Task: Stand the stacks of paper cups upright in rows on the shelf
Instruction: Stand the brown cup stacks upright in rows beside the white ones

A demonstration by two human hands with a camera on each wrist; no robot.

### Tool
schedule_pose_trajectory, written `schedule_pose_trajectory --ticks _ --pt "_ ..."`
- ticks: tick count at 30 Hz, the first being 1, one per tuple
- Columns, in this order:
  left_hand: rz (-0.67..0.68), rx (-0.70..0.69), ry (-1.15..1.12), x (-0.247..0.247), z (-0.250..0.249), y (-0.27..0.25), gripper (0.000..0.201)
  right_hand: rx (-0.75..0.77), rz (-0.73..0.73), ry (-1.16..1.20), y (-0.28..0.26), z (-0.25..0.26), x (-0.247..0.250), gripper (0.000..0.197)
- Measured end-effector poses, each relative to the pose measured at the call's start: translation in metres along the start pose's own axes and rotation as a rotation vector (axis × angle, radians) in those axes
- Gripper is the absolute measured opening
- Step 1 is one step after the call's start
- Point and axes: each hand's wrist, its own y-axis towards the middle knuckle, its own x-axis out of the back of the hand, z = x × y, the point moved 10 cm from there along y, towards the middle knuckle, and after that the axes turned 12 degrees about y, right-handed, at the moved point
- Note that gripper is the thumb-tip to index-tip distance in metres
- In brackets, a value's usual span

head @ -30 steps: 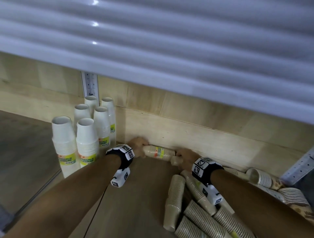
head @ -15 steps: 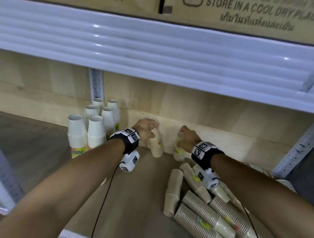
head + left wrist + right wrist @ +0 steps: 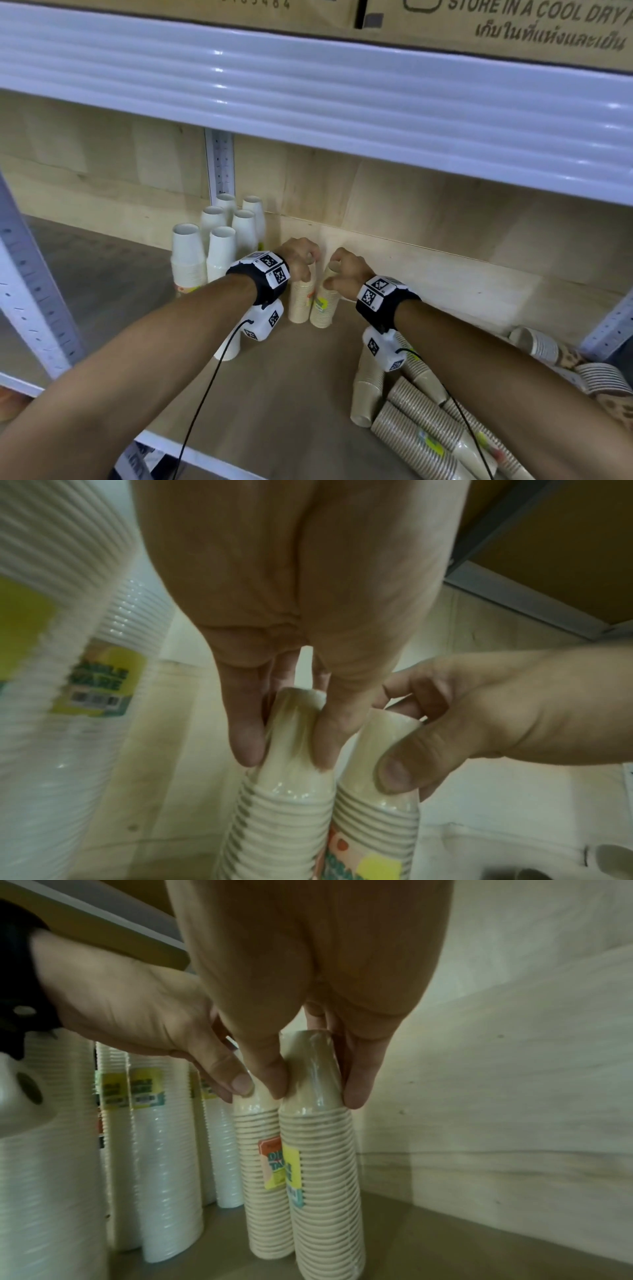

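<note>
Wood-grain shelf (image 3: 274,394), pale board behind. Two ribbed beige cup stacks, film-wrapped, upright and touching: left hand (image 3: 298,257) fingers pinch left beige stack (image 3: 265,1164), right hand (image 3: 346,272) fingers pinch right beige stack (image 3: 323,1177). White cup stacks (image 3: 219,246) at 9 o'clock; toppled kraft stacks (image 3: 428,428) at 5 o'clock.

- Your two upright cup stacks (image 3: 270,1177) are beige with thin ribbed lines and yellow-orange labels.
- The stacks beside them (image 3: 219,253) are plain white, yellow-green labels.
- Your wristbands (image 3: 265,277) are black, with black-and-white square tags.
</note>
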Motion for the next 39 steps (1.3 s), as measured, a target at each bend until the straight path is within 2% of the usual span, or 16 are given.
schedule_pose_trajectory --ticks 7,11,14,17,20,26,31,35,39 --pt "0.054 0.031 -0.058 -0.017 0.014 -0.004 0.048 -0.031 0.005 -0.060 0.005 -0.003 -0.019 0.056" --pt "-0.026 0.062 -0.048 -0.006 0.017 -0.006 0.045 -0.021 -0.042 -0.129 0.006 0.003 -0.013 0.062" --pt "-0.096 0.097 -0.023 0.006 0.017 -0.007 0.033 -0.004 -0.062 -0.182 0.006 0.008 -0.008 0.051" --pt "-0.102 0.094 0.019 0.008 0.016 -0.006 0.024 0.020 -0.034 -0.210 0.006 0.013 -0.011 0.039" --pt "-0.067 0.082 0.006 0.003 0.014 -0.006 0.028 0.054 0.005 -0.224 0.006 0.019 -0.013 0.034" --pt "-0.087 0.094 0.044 0.006 0.012 -0.008 0.032 0.077 -0.054 -0.281 0.003 0.024 -0.008 0.050" --pt "-0.059 0.086 0.034 0.002 0.012 -0.006 0.035 0.082 -0.041 -0.298 0.006 0.024 -0.011 0.031" --pt "-0.033 0.078 0.025 0.000 0.010 -0.006 0.038 0.081 -0.029 -0.273 0.007 0.022 -0.012 0.035" --pt "-0.027 0.073 0.024 0.001 0.009 -0.008 0.040 0.060 -0.043 -0.233 0.006 0.019 -0.010 0.055"
